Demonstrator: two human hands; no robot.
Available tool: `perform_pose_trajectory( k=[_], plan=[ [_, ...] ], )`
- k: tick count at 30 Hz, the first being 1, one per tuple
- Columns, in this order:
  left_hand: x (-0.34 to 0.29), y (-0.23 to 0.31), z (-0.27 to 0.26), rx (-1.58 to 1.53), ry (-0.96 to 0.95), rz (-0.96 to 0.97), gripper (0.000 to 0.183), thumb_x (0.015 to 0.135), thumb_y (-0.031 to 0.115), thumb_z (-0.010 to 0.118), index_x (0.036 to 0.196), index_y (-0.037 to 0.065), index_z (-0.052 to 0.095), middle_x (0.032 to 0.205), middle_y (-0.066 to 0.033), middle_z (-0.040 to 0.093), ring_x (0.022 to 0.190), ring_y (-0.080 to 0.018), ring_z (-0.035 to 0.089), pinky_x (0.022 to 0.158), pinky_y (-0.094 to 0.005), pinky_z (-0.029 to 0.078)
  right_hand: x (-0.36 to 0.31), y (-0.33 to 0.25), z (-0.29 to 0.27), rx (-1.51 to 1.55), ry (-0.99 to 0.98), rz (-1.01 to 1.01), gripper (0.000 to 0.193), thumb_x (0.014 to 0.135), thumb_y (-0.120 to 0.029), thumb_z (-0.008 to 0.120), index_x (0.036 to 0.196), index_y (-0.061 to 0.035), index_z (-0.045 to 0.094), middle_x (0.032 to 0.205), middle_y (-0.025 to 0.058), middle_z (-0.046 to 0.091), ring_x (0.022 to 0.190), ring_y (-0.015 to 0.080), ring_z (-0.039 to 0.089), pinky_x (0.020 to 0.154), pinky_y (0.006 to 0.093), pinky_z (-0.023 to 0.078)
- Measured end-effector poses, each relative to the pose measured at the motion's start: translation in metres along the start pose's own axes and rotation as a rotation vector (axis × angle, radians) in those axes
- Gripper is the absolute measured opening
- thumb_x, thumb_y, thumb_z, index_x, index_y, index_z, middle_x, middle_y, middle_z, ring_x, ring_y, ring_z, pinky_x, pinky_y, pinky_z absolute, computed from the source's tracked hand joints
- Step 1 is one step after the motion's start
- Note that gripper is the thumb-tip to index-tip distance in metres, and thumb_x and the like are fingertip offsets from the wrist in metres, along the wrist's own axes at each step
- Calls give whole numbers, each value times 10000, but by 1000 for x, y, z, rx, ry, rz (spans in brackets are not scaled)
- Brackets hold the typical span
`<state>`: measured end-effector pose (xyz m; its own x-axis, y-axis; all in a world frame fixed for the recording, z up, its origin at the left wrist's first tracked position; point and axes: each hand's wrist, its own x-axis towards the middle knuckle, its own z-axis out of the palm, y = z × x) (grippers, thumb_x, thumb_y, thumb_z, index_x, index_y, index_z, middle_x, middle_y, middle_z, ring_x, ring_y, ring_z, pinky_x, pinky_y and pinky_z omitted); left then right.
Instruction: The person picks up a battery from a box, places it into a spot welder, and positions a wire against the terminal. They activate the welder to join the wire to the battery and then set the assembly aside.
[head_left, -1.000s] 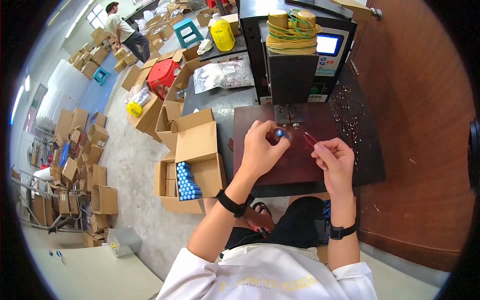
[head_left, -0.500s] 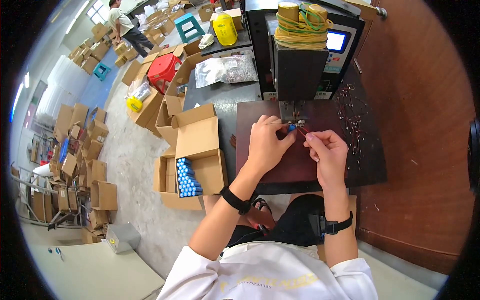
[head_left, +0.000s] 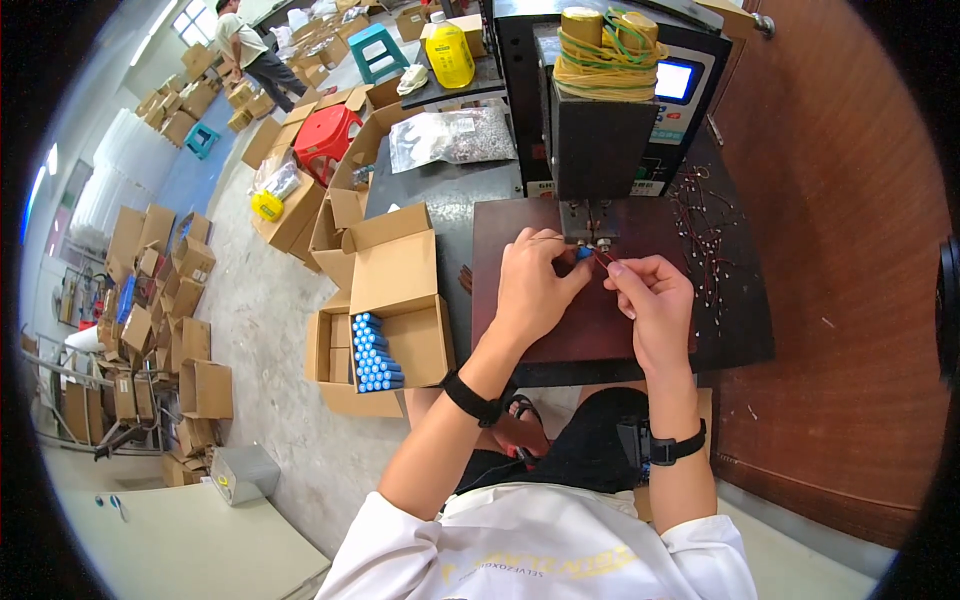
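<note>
My left hand is closed on a small blue cylindrical battery cell, with most of the cell hidden by the fingers. The end of the cell sits right at the metal electrodes of a black spot-welding machine. Between its thumb and forefinger my right hand pinches a thin red wire, whose far end reaches the cell beneath the electrodes. Another thin dark wire shows by the left fingers. Both hands are above a dark red mat.
Left of the mat, an opened cardboard box holds rows of blue battery cells. Loose wires with small metal ends lie to the right. A bag of small parts and a yellow bottle stand behind. A person is far off.
My hands stay almost in place; the right hand has shifted very slightly left. Cell and wire remain at the electrodes.
</note>
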<state>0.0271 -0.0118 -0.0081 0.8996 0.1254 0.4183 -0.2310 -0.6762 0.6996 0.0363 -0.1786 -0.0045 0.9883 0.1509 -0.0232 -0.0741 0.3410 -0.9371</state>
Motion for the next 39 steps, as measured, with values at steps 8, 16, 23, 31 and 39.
perform_pose_trajectory(
  k=[8,16,23,31,39],
  plan=[
    [-1,3,-1,7,7,-7,240,750,215,767,897,26,754,917,-92,718,955,-289,611,830,-401,447,-7,-7,0,-11,20,-9,77,909,-38,722,939,12,671,813,91,708,596,46,535,513,179,355],
    [-14,7,-19,-123,-262,289,276,743,259,782,936,64,747,955,-116,710,983,-296,613,868,-384,422,-89,-64,-45,-458,301,-51,66,887,-35,699,939,-8,668,807,42,692,632,60,561,540,186,382],
    [-67,11,-70,-168,-142,305,110,784,65,743,892,63,723,807,-63,645,785,-253,594,698,-364,446,-194,-66,-201,-764,358,89,66,982,-62,620,938,-13,608,830,34,690,639,76,564,571,226,430],
    [-142,-76,-183,707,-321,-194,196,809,191,756,951,57,742,941,-130,660,926,-322,626,818,-416,528,-204,-21,-253,-944,296,319,122,1019,-129,590,1035,-10,608,820,25,669,654,61,564,571,216,442],
    [-154,-84,-169,873,-444,-373,230,799,208,746,977,63,732,1003,-139,657,1002,-330,631,871,-433,542,-144,-37,-189,-751,286,27,137,1002,-123,633,1033,0,687,821,-33,599,691,27,500,576,188,353]
  ],
)
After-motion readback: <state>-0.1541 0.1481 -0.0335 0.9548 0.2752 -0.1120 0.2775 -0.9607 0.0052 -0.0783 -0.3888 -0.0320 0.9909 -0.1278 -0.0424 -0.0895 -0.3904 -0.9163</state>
